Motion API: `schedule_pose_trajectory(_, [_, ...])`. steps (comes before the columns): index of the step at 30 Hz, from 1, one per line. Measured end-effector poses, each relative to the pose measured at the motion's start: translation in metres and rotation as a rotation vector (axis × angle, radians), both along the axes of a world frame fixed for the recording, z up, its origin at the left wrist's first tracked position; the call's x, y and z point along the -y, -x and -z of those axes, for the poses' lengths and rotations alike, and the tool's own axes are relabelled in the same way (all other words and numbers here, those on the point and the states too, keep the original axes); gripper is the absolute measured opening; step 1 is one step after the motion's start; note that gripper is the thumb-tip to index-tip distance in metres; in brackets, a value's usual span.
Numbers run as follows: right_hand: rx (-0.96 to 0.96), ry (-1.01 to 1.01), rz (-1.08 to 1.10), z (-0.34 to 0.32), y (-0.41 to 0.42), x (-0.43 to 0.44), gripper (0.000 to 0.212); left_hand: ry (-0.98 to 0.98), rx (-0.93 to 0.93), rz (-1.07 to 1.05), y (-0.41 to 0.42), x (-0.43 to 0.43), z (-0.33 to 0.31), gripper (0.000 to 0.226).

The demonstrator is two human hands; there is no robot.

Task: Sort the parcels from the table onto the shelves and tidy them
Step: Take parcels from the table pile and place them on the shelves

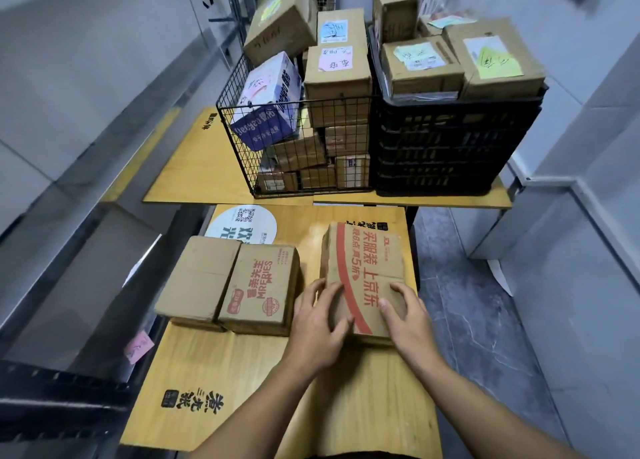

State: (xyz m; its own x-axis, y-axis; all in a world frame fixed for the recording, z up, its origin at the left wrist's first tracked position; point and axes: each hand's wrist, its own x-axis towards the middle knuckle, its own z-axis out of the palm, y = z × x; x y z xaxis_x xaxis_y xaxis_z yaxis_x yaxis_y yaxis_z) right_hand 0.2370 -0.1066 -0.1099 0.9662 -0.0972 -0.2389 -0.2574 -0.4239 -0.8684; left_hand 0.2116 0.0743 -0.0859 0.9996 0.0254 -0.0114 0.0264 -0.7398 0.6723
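While both bare hands press on the near end of a brown cardboard parcel with a red stripe and red print (pixel 363 278), it lies flat on the yellow wooden table (pixel 214 382) — the left hand (pixel 317 327) with fingers spread over its near-left corner, the right hand (pixel 407 314) cupped over its near-right edge. Just to its left sit a red-printed brown carton (pixel 259 287) and a plain brown carton (pixel 197 276), touching each other. Farther back stand a black wire basket (pixel 242 112) and a black plastic crate (pixel 450 146), both heaped with boxes.
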Motion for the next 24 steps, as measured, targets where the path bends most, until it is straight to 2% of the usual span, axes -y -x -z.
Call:
schedule_pose_trajectory(3, [0.034, -0.192, 0.045, -0.014, -0.002, -0.002, 0.031, 0.309, 0.126, -0.059, -0.001, -0.003, -0.021, 0.046])
schedule_pose_trajectory(6, [0.032, -0.319, 0.068, -0.023, -0.004, 0.000, 0.032, 0.444, 0.194, -0.154, -0.004, -0.013, -0.029, 0.041])
schedule_pose_trajectory(11, [0.044, -0.414, -0.032, -0.031, -0.005, -0.004, 0.035, 0.552, 0.063, -0.168, -0.005, -0.027, -0.031, 0.045])
schedule_pose_trajectory(14, [0.071, -0.324, -0.140, -0.032, -0.005, -0.009, 0.032, 0.707, 0.036, -0.159, -0.002, -0.027, -0.035, 0.045])
schedule_pose_trajectory(17, [0.083, -0.121, -0.245, -0.042, -0.007, -0.016, 0.040, 0.745, 0.054, -0.158, -0.002, -0.027, -0.038, 0.046])
schedule_pose_trajectory(18, [0.055, -0.157, -0.271, -0.049, -0.007, -0.020, 0.044, 0.741, 0.050, -0.158, -0.003, -0.026, -0.037, 0.049])
schedule_pose_trajectory(21, [-0.055, -0.436, -0.298, -0.059, -0.008, -0.030, 0.041, 0.755, 0.043, -0.172, -0.004, -0.024, -0.035, 0.053])
schedule_pose_trajectory(24, [0.001, -0.437, -0.259, -0.059, -0.013, -0.034, 0.047, 0.741, 0.047, -0.144, -0.007, -0.024, -0.038, 0.051])
